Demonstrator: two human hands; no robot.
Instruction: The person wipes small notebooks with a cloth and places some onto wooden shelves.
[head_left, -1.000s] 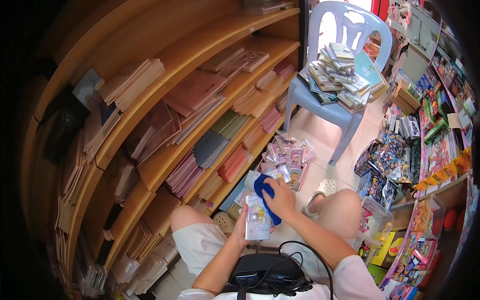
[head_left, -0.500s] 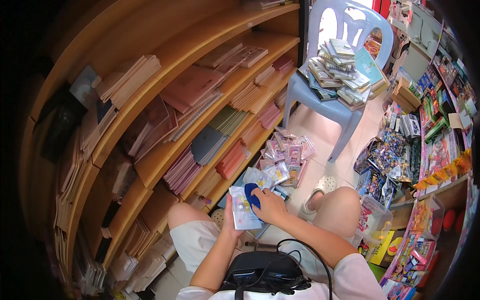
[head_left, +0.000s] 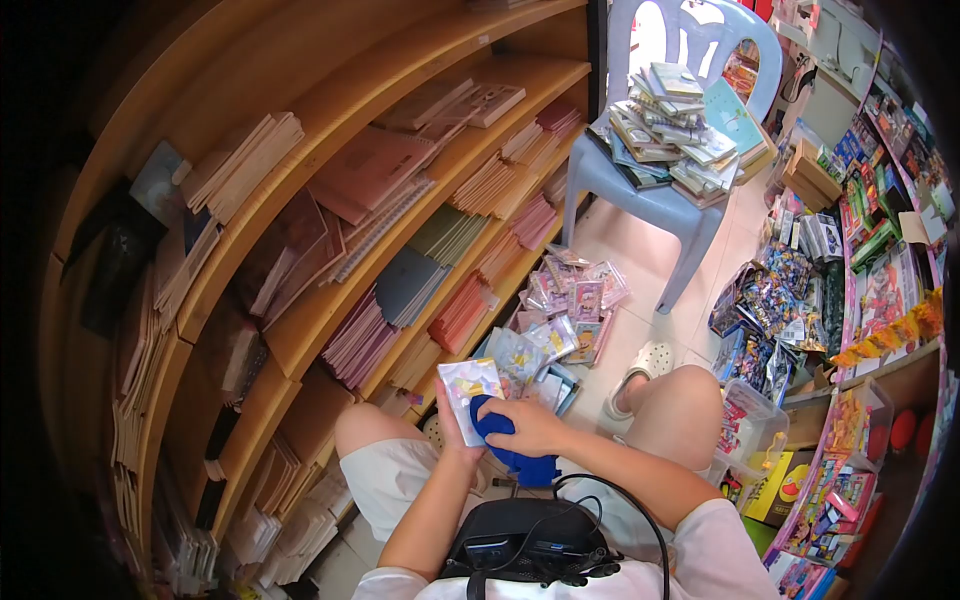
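- Black device with a looped black cable (head_left: 520, 545) sits at the person's chest, nearest the camera.
- Left hand (head_left: 449, 432): fingers wrapped round the lower edge of a small clear-wrapped packet with a pale printed card inside (head_left: 467, 386); packet held upright above the lap, between the knees.
- Right hand (head_left: 530, 427): fingers curled over a dark blue cloth (head_left: 510, 455), pressing it against the packet's lower right face; the rest of the cloth hangs below the hand.
- Person is seated low, in white shorts (head_left: 385, 480), with one white clog (head_left: 645, 365) on the tiled floor (head_left: 640, 260).
- Just past the hands, on the floor by the foot of the shelf: a loose heap of similar clear-wrapped card packets (head_left: 570, 305).
- Left: curved wooden shelves (head_left: 330, 315) carrying stacks of thin notebooks and pads along their edges.
- Further on: pale blue plastic chair (head_left: 660, 205), its seat piled with booklets (head_left: 670, 125).
- Right edge: racks of colourful packaged toys (head_left: 880, 260), with more bags of goods on the floor beside them.
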